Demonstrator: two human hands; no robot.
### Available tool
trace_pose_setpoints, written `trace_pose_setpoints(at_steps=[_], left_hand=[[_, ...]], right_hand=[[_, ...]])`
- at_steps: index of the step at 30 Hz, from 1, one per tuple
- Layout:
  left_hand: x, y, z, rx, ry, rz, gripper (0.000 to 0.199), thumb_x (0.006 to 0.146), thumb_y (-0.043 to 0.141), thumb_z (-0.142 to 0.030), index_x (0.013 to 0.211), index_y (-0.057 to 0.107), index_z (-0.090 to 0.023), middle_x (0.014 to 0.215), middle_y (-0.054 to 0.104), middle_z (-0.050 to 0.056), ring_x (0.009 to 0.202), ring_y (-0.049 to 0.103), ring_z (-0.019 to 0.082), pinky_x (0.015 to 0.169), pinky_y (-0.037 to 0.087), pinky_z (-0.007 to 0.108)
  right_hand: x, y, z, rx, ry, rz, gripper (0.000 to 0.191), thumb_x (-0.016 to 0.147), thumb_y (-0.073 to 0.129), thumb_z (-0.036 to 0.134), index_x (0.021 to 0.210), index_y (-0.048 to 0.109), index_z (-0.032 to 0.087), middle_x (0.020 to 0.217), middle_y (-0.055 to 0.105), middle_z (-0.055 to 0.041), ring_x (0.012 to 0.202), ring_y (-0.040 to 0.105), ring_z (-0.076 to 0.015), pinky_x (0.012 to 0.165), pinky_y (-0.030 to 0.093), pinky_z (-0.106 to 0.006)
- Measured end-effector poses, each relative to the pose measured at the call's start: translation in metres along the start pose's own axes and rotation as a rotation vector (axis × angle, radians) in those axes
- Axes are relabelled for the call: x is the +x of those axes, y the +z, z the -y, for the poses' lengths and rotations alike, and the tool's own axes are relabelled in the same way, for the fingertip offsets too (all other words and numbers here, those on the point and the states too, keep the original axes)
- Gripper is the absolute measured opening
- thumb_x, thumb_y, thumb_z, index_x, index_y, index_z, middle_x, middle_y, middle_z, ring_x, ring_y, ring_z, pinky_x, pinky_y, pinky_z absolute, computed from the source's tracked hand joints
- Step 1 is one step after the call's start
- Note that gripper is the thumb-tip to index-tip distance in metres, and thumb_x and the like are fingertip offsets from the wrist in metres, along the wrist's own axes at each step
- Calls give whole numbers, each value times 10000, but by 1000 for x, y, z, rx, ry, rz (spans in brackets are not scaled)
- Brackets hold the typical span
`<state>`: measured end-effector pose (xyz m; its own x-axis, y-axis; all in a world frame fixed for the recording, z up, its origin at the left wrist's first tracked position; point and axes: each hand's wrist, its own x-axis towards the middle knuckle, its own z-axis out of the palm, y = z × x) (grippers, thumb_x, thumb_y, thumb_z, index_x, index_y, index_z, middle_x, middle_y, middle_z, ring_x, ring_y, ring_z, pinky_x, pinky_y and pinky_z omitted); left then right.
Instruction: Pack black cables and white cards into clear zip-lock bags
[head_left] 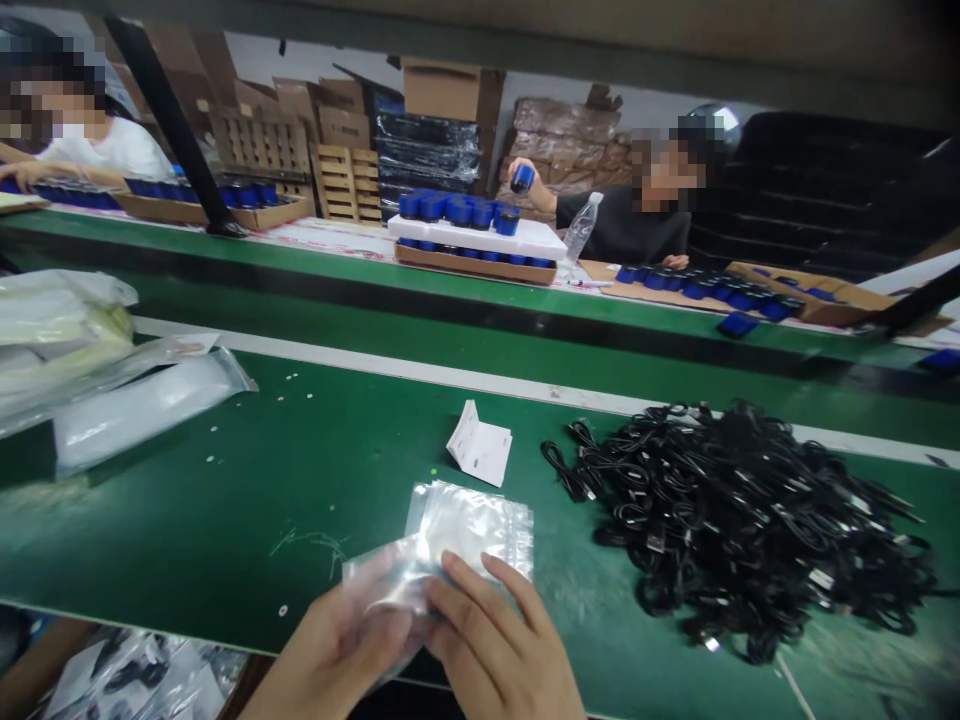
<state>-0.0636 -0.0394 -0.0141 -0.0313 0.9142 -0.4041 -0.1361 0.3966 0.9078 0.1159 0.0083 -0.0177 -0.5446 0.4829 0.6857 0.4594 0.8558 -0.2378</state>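
My left hand [349, 640] is closed on a clear plastic bag [394, 580] at the table's front edge. Beside it, my right hand [499, 630] has its fingers spread, with the fingertips over the same bag and the lower part of a stack of clear zip bags [476, 525]. The stack lies flat on the green table [247, 500]. Just behind it stands a folded white paper leaflet [480, 447]. To the right sits a large heap of coiled black cables [750, 520] with metal plugs.
Large plastic bags [150, 400] lie at the left. Packed cables [135, 670] are below the front edge. Across the table, two people sit near blue jars [457, 210] on trays, with a plastic bottle [581, 230] beside them.
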Motion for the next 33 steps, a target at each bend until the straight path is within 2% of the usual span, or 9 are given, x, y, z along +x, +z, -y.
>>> trace_pose_setpoints(at_steps=[3,6,11,14,16,17,22,26,33], left_hand=[[17,21,-10,-29,-35,-82,585,626,713,-617,1004,689,-171,786,771,67,733,731,223,680,599,326],[21,28,-9,-18,3,-145,554,619,724,-602,967,706,-172,752,772,51,683,728,199,630,600,279],[23,11,-1,177,12,-36,468,714,655,-568,984,699,-188,827,766,64,733,728,207,673,601,293],[22,-2,0,487,263,-296,482,730,656,-499,1126,597,-229,1169,656,92,1011,662,257,843,557,376],[18,-3,-1,676,488,-539,413,752,636,-464,1096,567,-247,1197,612,82,1060,625,260,887,528,391],[16,-1,-3,744,555,-559,346,768,621,-452,1048,576,-254,1118,645,65,999,649,242,858,540,362],[12,23,-10,771,515,-167,175,805,600,-376,928,630,-256,794,750,-7,688,720,156,629,569,176],[16,33,-14,650,400,-125,182,839,511,-350,745,606,-227,703,730,6,643,709,159,583,550,168],[19,33,-12,586,330,-217,257,839,510,-374,639,559,-219,567,641,-31,527,620,130,513,484,167]], right_hand=[[-6,-6,-1,139,429,-138,44,867,585,240,871,543,230,1165,655,-100,1084,618,-255,837,517,-353],[-9,-14,-11,565,884,-95,167,850,596,326,849,454,238,983,688,-79,887,669,-214,731,534,-313],[-5,-16,-23,1052,1087,-2,327,777,690,320,758,376,235,702,658,17,667,626,-148,653,480,-264],[-3,-9,-20,1065,1105,-38,374,724,729,244,757,356,238,657,628,52,652,602,-142,656,444,-263],[-3,-3,-17,1030,1110,-67,382,706,719,204,755,342,243,648,616,68,645,591,-140,652,426,-261],[-3,0,-16,1019,1107,-72,382,701,709,186,754,336,246,645,614,73,640,588,-139,647,420,-259],[1,7,-9,938,1073,-48,351,689,673,129,744,346,244,633,635,60,623,592,-149,609,411,-252],[0,12,-4,741,969,10,267,723,647,109,865,458,233,666,659,48,624,621,-153,602,444,-245],[-6,25,2,67,335,-71,222,914,482,136,1122,550,173,688,641,-39,588,596,-191,585,498,-304]])
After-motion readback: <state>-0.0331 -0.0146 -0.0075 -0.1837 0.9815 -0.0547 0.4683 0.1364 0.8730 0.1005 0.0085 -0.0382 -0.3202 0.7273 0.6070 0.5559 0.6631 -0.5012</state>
